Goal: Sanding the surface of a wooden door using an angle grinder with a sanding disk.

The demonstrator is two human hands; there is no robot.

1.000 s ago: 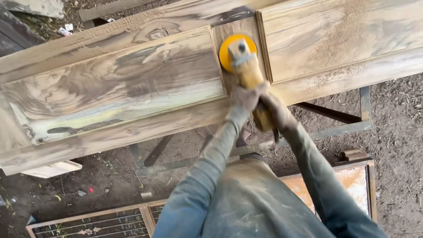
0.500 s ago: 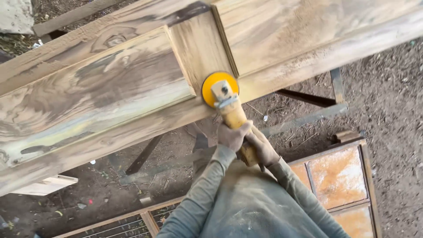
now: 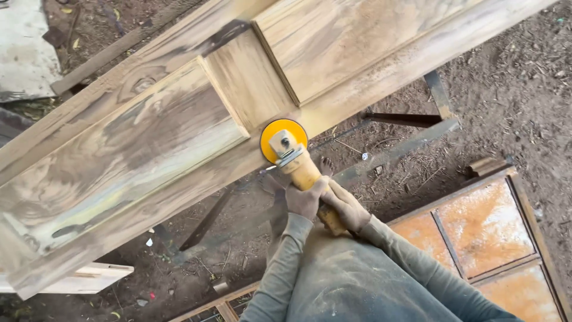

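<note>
Yellow grinder (image 3: 292, 156), lower on door edge (image 3: 179, 191) than before, both hands (image 3: 325, 204) around it

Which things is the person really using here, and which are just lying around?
In use:
left hand
right hand
yellow grinder
wooden door panel

Lying about:
rusty metal frame
pale board on the ground
grey slab

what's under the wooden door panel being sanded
Under the wooden door panel, dark metal stand bars and bare dirt ground show. The panel covers how the stand meets it. The yellow sander sits on top, at its near edge.
</note>
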